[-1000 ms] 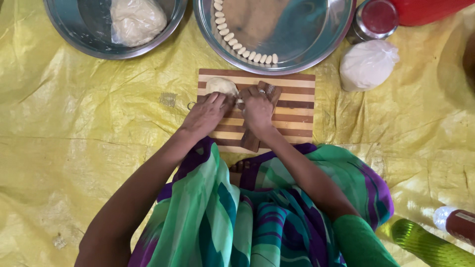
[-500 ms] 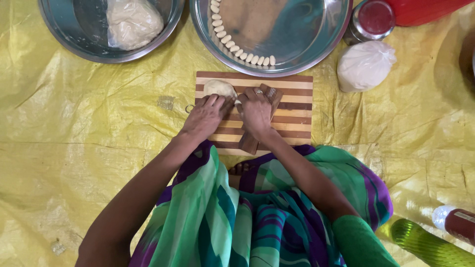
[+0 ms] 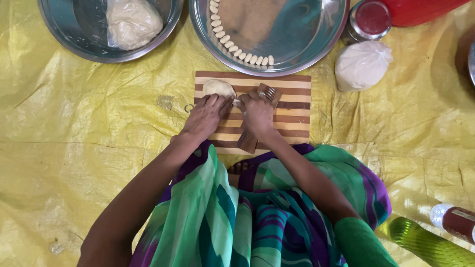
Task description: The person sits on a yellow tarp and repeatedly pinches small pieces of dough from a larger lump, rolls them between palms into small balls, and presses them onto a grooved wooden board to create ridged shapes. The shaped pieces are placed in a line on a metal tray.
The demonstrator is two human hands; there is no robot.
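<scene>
A small flattened lump of pale dough (image 3: 218,88) lies at the upper left corner of a striped light-and-dark wooden board (image 3: 292,106) near the frame's centre. A dark brown ridged wooden block (image 3: 269,93) rests tilted across the board's middle, lower end overhanging the near edge.

The steel bowl (image 3: 64,44), the steel plate (image 3: 316,54) and a red container (image 3: 420,10) run off the top edge, a bottle (image 3: 457,222) off the right, while the right hand (image 3: 257,114) hides most of the ridged wooden tool (image 3: 269,93), leaving its grip unclear.
</scene>
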